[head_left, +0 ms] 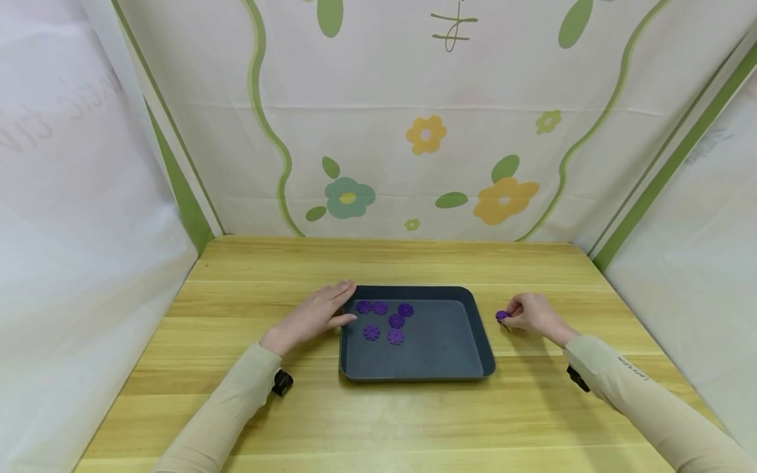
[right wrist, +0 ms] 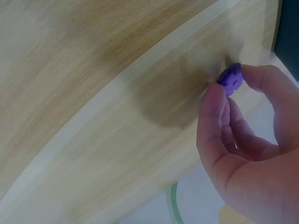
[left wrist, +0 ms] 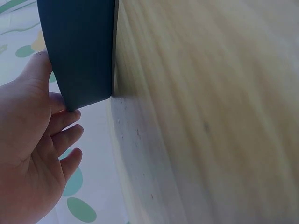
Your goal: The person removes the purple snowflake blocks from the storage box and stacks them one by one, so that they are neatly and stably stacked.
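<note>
Between thumb and fingertips my right hand pinches a purple notched disc, close over the wooden table to the right of the tray. The disc stands tilted, with a small hole showing in its middle. A dark grey rectangular tray lies in front of me. On its left half are several purple notched discs, lying flat, some side by side. My left hand rests at the tray's left rim, fingers stretched along the far left corner and thumb over the edge. In the left wrist view its fingers are at the tray's corner.
The light wooden table runs back to a white fabric wall printed with flowers and green vines. White fabric sides flank the table left and right. Dark devices sit on the wrists under beige sleeves.
</note>
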`<state>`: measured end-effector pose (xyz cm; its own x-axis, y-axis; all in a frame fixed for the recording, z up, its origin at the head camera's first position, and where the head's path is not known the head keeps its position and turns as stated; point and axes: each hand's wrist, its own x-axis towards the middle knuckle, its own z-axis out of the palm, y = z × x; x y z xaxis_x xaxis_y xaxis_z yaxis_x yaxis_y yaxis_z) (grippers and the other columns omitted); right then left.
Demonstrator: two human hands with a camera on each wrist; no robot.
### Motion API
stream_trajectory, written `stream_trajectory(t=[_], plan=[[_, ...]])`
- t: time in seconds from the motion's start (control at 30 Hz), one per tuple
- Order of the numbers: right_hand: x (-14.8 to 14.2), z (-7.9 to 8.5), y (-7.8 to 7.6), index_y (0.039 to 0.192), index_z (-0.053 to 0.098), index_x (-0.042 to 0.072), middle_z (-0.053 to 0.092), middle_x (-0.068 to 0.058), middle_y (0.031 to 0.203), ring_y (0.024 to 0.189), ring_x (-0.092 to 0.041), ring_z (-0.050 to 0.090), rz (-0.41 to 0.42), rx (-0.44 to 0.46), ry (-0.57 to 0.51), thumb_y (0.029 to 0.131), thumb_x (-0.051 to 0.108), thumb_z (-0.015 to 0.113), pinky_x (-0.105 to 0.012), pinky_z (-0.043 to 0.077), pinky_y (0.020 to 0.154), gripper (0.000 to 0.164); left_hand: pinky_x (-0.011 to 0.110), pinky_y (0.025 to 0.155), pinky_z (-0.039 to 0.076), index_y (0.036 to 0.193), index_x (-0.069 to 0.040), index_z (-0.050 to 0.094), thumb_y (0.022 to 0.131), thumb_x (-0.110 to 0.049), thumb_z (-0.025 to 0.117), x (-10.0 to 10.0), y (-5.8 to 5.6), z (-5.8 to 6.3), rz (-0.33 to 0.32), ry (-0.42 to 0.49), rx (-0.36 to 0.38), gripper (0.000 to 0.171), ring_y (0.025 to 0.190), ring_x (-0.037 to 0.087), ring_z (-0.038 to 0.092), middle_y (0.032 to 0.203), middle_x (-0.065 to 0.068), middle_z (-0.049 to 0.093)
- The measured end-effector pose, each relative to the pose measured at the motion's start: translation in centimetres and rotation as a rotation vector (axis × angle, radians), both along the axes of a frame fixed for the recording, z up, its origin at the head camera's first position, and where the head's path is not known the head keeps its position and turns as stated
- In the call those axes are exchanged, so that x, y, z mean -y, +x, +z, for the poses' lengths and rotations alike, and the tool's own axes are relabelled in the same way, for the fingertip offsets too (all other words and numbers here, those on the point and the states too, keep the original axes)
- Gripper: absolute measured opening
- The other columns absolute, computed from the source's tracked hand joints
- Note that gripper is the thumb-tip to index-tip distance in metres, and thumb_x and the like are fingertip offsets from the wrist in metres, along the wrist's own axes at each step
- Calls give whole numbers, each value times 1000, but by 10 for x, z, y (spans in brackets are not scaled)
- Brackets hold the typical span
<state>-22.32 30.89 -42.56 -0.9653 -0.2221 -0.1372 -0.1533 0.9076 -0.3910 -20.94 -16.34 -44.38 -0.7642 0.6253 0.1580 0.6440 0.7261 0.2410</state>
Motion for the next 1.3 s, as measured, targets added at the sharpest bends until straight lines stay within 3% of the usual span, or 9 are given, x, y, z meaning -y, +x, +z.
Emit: stream_trajectory(t=[0.33,0.63,0.77,1.1,1.3], plan=[[-2,1,-1,88,67,-2,69,-13,82,70,-16,60,3,0,-10,83,14,77,-26,49,59,20,52,119,35,153,-2,36,100,-43,55,0,-1,0,9,-15,11,69,147,32,38,158,18,37],[5,16,-1,93,65,-3,69,-14,85,73,-18,62,18,-13,-25,86,17,75,-29,52,61,24,52,119,36,152,-1,37,100,-42,56,-2,1,3,3,-5,6,69,145,33,40,157,19,38],[16,24,-2,92,66,0,70,-11,85,74,-17,63,48,-65,-4,86,19,74,-30,53,65,22,52,118,36,152,0,37,100,-42,56,-2,1,3,3,-2,6,69,145,33,40,157,19,39],[55,42,2,95,66,3,69,-7,87,75,-13,65,111,-51,-43,89,22,74,-32,56,68,22,52,119,36,152,-1,36,100,-42,55,-1,2,3,9,-6,15,69,146,33,39,158,18,37],[76,42,3,98,66,3,69,-7,89,72,-12,64,163,-45,-93,89,21,74,-28,52,60,22,53,118,36,152,0,37,100,-41,56,-1,2,3,5,-3,3,69,145,34,40,157,19,38]])
